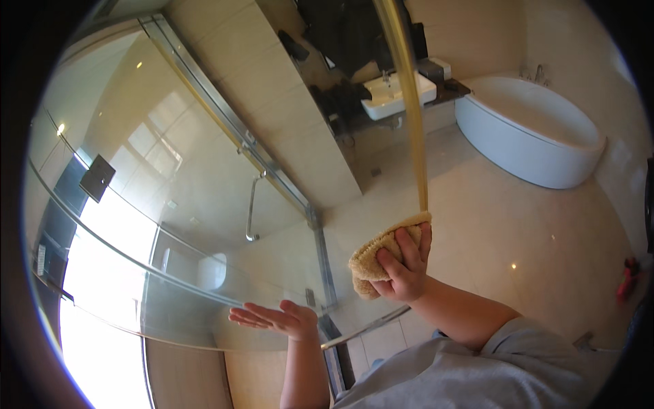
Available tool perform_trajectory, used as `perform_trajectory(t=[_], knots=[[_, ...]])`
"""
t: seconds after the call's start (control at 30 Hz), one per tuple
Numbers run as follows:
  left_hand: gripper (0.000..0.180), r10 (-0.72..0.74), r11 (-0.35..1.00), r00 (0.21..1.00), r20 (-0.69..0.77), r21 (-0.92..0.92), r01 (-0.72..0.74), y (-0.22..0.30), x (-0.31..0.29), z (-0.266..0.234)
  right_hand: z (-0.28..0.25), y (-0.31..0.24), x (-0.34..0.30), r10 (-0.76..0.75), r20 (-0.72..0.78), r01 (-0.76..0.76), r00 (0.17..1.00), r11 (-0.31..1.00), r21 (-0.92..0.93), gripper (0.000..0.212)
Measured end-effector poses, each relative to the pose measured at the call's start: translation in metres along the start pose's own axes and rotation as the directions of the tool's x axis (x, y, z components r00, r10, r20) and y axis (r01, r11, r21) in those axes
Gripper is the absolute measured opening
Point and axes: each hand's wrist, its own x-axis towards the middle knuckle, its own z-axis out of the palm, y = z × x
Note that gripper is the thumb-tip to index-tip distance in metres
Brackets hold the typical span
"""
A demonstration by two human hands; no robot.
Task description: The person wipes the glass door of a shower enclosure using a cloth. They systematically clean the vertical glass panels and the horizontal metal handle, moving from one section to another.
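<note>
A crumpled tan terry cleaning cloth (381, 255) is gripped in the right hand (405, 273), whose fingers (409, 249) are curled closed around its lower edge. The cloth is bunched above and to the left of those fingers and is pressed against the edge of a tall clear glass shower panel (417, 123), which rises straight up from the cloth toward the top of the view.

The left hand (276, 318) is held flat, palm up, with its fingers (248, 315) extended and spread open; nothing is gripped. It is laid against a curved clear glass shower door (170, 204), low on the pane and just left of the metal frame post (325, 266). That post stands between the two hands. A slim chrome door handle (252, 208) is fixed to the glass well above the left fingers.

Far beyond the right fingers, toward the top of the view, a white rectangular washbasin (395, 95) is seen on a dark desk (456, 87). A white oval freestanding bathtub (528, 129) stands to the right of it on the beige tiled floor (531, 232). A small red object (628, 278) lies on the floor well to the right of the right hand; its kind cannot be told. A grey sleeve (490, 371) covers the right upper arm.
</note>
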Motion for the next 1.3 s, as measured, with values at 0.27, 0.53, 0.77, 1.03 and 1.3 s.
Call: perform_trajectory(t=[0.27,0.53,0.77,1.03,1.3], knots=[[0.066,0.049,0.997,0.999,0.015,-0.060,-0.048,0.008,-0.017,0.007,-0.008,-0.001,-0.066,-0.009,0.193,0.016,0.981,0.999,-0.036,0.055],[0.070,0.085,0.990,0.992,0.091,-0.124,-0.073,-0.013,-0.029,-0.007,-0.002,-0.054,0.067,0.029,0.068,-0.034,0.997,0.997,0.067,0.067],[0.071,-0.061,0.988,0.974,0.219,-0.124,0.090,-0.063,-0.035,-0.042,0.003,-0.059,0.019,-0.161,0.078,0.172,0.984,0.972,-0.158,0.074],[0.067,0.031,0.998,0.998,0.060,-0.056,-0.028,-0.139,-0.088,-0.013,0.027,-0.083,-0.094,0.010,0.251,0.017,0.968,0.994,-0.106,0.069],[0.066,0.033,0.994,0.999,-0.001,-0.101,-0.033,-0.148,-0.092,-0.009,0.063,-0.169,0.027,-0.091,0.111,0.100,0.990,0.992,-0.073,0.060]])
